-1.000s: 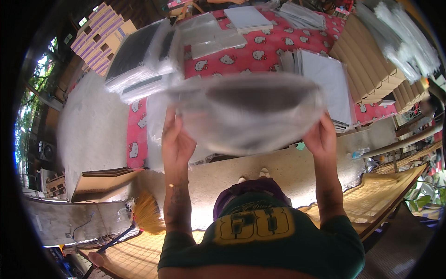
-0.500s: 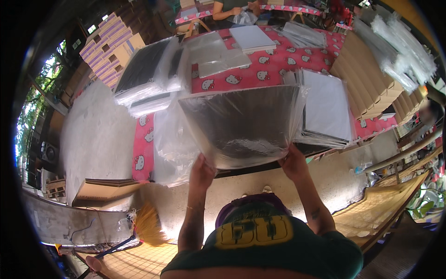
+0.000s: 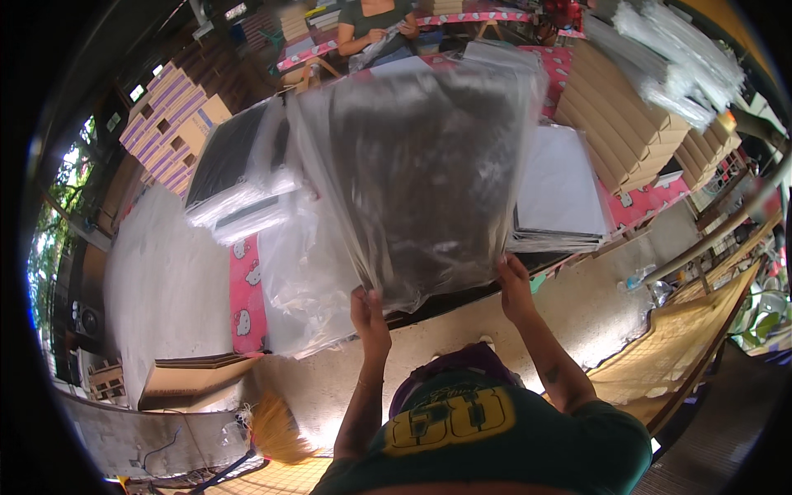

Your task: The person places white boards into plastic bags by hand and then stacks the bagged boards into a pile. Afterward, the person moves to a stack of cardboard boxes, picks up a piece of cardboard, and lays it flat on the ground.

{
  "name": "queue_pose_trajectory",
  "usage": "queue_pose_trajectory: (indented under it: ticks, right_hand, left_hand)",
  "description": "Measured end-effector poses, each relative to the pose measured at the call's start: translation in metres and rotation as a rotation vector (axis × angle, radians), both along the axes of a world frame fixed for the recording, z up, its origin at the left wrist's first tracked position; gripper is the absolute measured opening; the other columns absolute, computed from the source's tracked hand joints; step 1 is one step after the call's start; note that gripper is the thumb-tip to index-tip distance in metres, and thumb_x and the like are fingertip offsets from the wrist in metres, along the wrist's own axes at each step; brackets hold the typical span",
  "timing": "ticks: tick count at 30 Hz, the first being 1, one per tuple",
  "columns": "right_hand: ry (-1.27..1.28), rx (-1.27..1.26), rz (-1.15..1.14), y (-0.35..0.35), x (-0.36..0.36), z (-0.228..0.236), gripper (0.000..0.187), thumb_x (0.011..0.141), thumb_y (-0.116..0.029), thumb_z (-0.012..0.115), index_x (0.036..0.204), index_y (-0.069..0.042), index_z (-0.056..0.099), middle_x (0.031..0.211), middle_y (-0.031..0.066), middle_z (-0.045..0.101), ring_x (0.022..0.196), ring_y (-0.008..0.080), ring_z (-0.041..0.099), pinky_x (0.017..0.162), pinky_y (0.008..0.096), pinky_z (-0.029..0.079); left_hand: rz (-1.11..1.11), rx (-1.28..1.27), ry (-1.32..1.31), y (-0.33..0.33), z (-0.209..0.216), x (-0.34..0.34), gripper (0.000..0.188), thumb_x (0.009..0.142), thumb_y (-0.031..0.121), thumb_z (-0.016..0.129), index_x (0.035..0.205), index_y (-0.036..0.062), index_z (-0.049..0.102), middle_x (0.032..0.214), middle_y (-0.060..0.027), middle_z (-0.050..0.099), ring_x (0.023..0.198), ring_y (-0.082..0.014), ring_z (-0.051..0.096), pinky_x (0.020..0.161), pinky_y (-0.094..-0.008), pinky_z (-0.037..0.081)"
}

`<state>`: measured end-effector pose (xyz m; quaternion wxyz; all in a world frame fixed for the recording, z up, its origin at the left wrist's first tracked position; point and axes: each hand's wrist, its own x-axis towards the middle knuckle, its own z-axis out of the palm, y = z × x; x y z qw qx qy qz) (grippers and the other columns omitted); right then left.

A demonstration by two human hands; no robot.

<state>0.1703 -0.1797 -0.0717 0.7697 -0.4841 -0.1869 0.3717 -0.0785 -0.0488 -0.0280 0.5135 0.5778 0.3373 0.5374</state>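
Note:
A large dark sheet in a clear plastic sleeve (image 3: pixel 433 173) stretches out in front of me over the table. Its near left corner is pinched in my left hand (image 3: pixel 370 320), and my right hand (image 3: pixel 515 286) grips the near right corner. The sleeve's far end spreads over the middle of the table and hides what lies under it. To its left are loose clear plastic sleeves (image 3: pixel 301 276) and a stack of dark sheets in plastic (image 3: pixel 235 161). On its right rests a pile of white-topped sheets in plastic (image 3: pixel 554 186).
Brown cardboard pieces (image 3: pixel 619 124) stand at the right, with bundled clear plastic (image 3: pixel 681 62) above them. Purple-striped boxes (image 3: pixel 169 124) are stacked at the far left. A yellow broom (image 3: pixel 279 429) and folded cardboard (image 3: pixel 194 379) lie at lower left. Another person (image 3: pixel 375 33) handles plastic across the table.
The sleeved sheet has gone from curved and tilted to stretched out farther across the table, covering more of the pink cloth. Both hands still hold its near corners. My view has shifted slightly.

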Motion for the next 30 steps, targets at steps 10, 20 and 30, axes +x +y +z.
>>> queue_pose_trajectory:
  ticks: [10,20,30]
  right_hand:
    - [0.613,0.564,-0.494,0.024,0.095,0.083,0.026,0.096,-0.019,0.048,0.116,-0.004,0.054,0.114,0.0082,0.058,0.104,0.0194,0.055,0.096,0.0349,0.041]
    - [0.432,0.532,-1.089,-0.019,0.239,0.063,0.022,0.094,-0.023,0.052,0.110,-0.008,0.052,0.107,0.0043,0.053,0.103,0.0149,0.048,0.094,0.0329,0.036]
    - [-0.291,-0.112,-0.478,-0.074,0.233,0.038,0.042,0.079,-0.005,0.065,0.119,-0.002,0.053,0.100,0.0038,0.058,0.089,0.0114,0.055,0.077,0.0243,0.043]
  left_hand:
    - [-0.088,-0.116,-0.128,-0.007,0.067,0.142,0.016,0.098,0.023,0.048,0.092,0.0076,0.050,0.071,0.0064,0.033,0.057,-0.0035,0.031,0.048,-0.0217,0.035]
    - [-0.609,-0.576,-0.347,-0.043,0.037,0.265,0.017,0.095,0.015,0.051,0.101,-0.0002,0.052,0.081,-0.0102,0.060,0.068,-0.0197,0.062,0.064,-0.0343,0.053]
    - [-0.622,-0.767,-0.087,-0.013,-0.021,0.296,0.014,0.090,0.004,0.047,0.102,-0.0025,0.051,0.085,-0.0130,0.060,0.071,-0.0243,0.064,0.066,-0.0384,0.056]
